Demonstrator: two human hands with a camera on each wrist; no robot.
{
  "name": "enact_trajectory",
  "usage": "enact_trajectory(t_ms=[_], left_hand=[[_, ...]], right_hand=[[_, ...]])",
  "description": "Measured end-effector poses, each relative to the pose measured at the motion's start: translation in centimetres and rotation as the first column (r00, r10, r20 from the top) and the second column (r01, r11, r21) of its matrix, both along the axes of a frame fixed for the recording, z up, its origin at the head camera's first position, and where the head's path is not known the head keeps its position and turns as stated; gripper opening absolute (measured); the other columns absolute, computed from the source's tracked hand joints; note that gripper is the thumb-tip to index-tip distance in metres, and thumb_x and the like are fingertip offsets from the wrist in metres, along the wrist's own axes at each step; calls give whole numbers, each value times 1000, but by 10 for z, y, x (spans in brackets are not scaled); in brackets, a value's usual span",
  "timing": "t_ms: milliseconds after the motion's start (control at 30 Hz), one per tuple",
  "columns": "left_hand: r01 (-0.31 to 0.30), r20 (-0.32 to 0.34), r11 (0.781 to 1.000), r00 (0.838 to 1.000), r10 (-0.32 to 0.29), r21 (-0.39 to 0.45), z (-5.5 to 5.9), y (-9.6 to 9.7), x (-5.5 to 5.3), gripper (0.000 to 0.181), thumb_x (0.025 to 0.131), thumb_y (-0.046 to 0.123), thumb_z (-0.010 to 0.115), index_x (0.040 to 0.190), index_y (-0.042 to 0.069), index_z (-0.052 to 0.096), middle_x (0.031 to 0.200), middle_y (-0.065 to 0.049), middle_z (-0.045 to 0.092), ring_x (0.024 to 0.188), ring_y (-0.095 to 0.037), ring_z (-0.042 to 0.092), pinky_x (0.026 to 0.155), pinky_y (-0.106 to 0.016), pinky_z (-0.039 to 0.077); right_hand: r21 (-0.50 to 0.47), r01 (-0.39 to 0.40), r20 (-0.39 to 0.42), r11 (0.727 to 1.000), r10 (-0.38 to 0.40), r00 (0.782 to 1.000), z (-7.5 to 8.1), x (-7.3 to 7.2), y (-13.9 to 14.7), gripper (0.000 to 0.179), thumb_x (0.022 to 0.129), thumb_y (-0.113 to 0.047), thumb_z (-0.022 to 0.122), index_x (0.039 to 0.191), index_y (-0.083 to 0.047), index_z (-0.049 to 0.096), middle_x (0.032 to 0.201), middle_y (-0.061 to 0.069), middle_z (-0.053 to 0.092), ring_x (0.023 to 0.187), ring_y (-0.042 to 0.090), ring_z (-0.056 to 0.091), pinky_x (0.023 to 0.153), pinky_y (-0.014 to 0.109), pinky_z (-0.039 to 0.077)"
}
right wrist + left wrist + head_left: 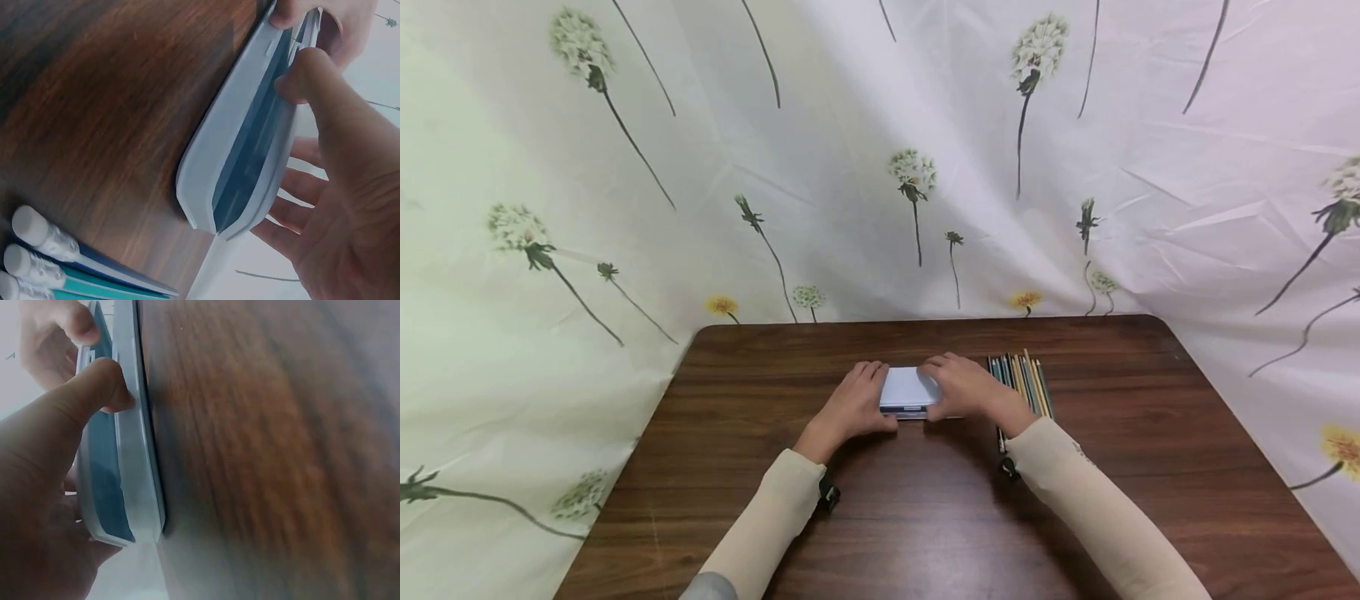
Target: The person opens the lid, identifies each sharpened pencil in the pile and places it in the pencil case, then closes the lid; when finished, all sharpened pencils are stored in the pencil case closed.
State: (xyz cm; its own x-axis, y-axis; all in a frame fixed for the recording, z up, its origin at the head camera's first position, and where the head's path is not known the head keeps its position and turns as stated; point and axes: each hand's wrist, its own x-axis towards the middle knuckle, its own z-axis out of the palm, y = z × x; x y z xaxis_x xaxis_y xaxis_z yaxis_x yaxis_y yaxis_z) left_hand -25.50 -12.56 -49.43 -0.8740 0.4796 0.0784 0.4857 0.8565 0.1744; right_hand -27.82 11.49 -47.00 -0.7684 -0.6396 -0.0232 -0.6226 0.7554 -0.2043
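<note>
While L hand (854,403) & R hand (964,388) grip 1 white case (902,386), pencils (1020,379) (exact no. unclear) lie at its 3 o'clock.

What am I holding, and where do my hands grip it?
A pale case, near its ends: the left hand at its left, the right hand at its right.

Dandelion-print cloth (842,183) behind a wooden table (917,508)

Left grip (857,403) and right grip (967,388) face each other (thumbs (315,78) bent).
</note>
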Motion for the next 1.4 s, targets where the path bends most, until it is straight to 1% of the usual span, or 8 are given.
enact_trajectory(t_ms=[133, 300, 400, 500, 767, 1000, 1200, 1400], left_hand=[[-27, 95, 988, 995, 13, 150, -2, -7, 3, 95, 84, 35, 85, 159, -4, 42, 167, -24, 39, 157, -40, 36, 129, -53, 33], [-126, 248, 930, 968, 40, 344, -6, -21, 7, 107, 85, 21, 90, 167, -3, 25, 175, -27, 18, 161, -45, 26, 125, -58, 37], [-149, 285, 903, 958, 30, 404, -8, -28, 7, 113, 85, 16, 90, 168, -5, 16, 173, -30, 19, 159, -46, 29, 126, -57, 35], [-165, 296, 874, 955, 25, 458, -8, -34, 7, 117, 84, 14, 92, 168, -6, 14, 172, -32, 23, 159, -47, 30, 128, -59, 31], [-226, 347, 856, 936, 59, 464, -8, -41, 11, 125, 83, 17, 94, 169, -3, 6, 164, -36, 38, 150, -46, 45, 122, -57, 40], [-211, 380, 824, 925, -5, 526, -7, -42, 9, 124, 84, 9, 92, 169, -6, 3, 171, -28, 30, 154, -39, 42, 123, -51, 40], [-223, 393, 854, 919, 23, 470, -6, -44, 10, 112, 87, 17, 91, 170, 2, 17, 172, -24, 32, 155, -35, 43, 123, -50, 42], [-215, 389, 865, 921, 25, 454, -6, -45, 10, 108, 89, 19, 89, 170, 3, 20, 171, -24, 34, 154, -35, 44, 123, -51, 42]], right_hand=[[-30, 13, 47, 999, -12, 999, 4, 0, 3, 72, 89, -40, 80, 150, -8, 61, 154, 14, 60, 136, 33, 60, 107, 50, 55], [-111, -14, 134, 994, 29, 991, 6, -3, 10, 63, 95, -36, 74, 150, -8, 61, 153, 15, 61, 119, 27, 67, 95, 44, 58], [-169, -13, 189, 986, 46, 981, 7, -6, 15, 58, 97, -34, 74, 148, -8, 63, 139, 13, 70, 87, 17, 64, 74, 35, 54], [-222, -2, 208, 975, 49, 977, 9, -10, 19, 53, 97, -33, 72, 144, -8, 67, 126, 10, 75, 70, 11, 53, 69, 31, 48], [-374, 70, 219, 925, 15, 976, 11, -18, 27, 35, 106, -36, 67, 132, -13, 75, 122, 4, 79, 89, 10, 69, 89, 40, 59], [-528, 250, 178, 811, -182, 967, 11, -32, 37, 29, 107, -34, 67, 123, -12, 78, 113, 9, 79, 90, 20, 70, 86, 45, 58], [-642, 391, 209, 660, -339, 917, 0, -43, 44, 25, 108, -25, 65, 122, -6, 73, 114, 15, 76, 96, 28, 70, 83, 41, 56], [-708, 494, 324, 505, -389, 862, -11, -53, 43, 22, 107, -16, 67, 123, -1, 65, 119, 20, 70, 97, 45, 75, 77, 36, 64]])
